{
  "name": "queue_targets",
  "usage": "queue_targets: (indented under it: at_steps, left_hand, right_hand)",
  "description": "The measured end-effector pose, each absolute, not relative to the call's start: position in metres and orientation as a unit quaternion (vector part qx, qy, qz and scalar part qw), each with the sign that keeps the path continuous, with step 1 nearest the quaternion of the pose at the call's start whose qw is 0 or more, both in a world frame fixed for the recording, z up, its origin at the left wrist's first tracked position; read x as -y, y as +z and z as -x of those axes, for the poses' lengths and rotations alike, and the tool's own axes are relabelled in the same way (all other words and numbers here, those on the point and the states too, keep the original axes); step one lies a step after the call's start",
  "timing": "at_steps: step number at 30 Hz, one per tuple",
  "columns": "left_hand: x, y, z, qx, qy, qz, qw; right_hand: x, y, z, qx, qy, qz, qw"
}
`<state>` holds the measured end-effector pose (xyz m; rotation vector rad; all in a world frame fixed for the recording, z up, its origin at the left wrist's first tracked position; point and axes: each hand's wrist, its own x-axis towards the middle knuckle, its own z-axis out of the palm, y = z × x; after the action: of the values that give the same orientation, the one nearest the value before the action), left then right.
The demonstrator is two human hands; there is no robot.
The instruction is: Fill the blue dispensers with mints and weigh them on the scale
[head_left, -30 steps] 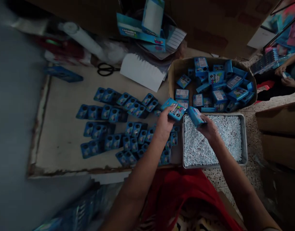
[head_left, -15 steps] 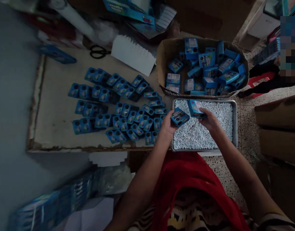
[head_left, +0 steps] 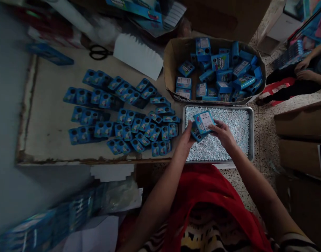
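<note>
Over the metal tray [head_left: 251, 140] of small pale-blue and white candies [head_left: 223, 147], both hands are close together. My left hand [head_left: 187, 135] is closed on a small blue candy box [head_left: 196, 133], partly covered by another one. That second blue candy box [head_left: 204, 121], its white label panel facing up, is gripped by the fingers of my right hand [head_left: 222, 133]. The two boxes overlap and seem to touch. Several rows of small blue boxes with dark round holes [head_left: 150, 129] stand on the table to the left of the tray.
A cardboard box [head_left: 171, 70] of jumbled blue candy boxes stands behind the tray. Black scissors [head_left: 99, 52] and a white notched card [head_left: 138, 56] lie at the table's back. A person [head_left: 309, 70] sits at the far right near a red stool [head_left: 278, 89]. Cardboard boxes [head_left: 302, 120] are stacked right.
My right hand has brought its box leftward over the one in my left hand, turning its label panel upward. The view has shifted slightly.
</note>
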<state>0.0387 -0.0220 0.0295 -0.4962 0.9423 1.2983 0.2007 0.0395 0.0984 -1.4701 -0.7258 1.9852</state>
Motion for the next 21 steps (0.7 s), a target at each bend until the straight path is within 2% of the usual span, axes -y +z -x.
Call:
queue_targets:
  at_steps: [10, 16, 21]
  left_hand:
    - [0.021, 0.013, -0.041, -0.482, 0.57, 0.283, 0.602]
    - [0.012, 0.023, -0.038, -0.479, 0.524, 0.313, 0.631]
    - [0.015, 0.026, -0.041, -0.47, 0.523, 0.273, 0.657]
  right_hand:
    - [-0.039, 0.085, -0.202, 0.19, 0.747, 0.583, 0.255]
    - [-0.036, 0.076, -0.202, 0.2, 0.742, 0.588, 0.253]
    - [-0.036, 0.069, -0.197, 0.282, 0.736, 0.578, 0.211]
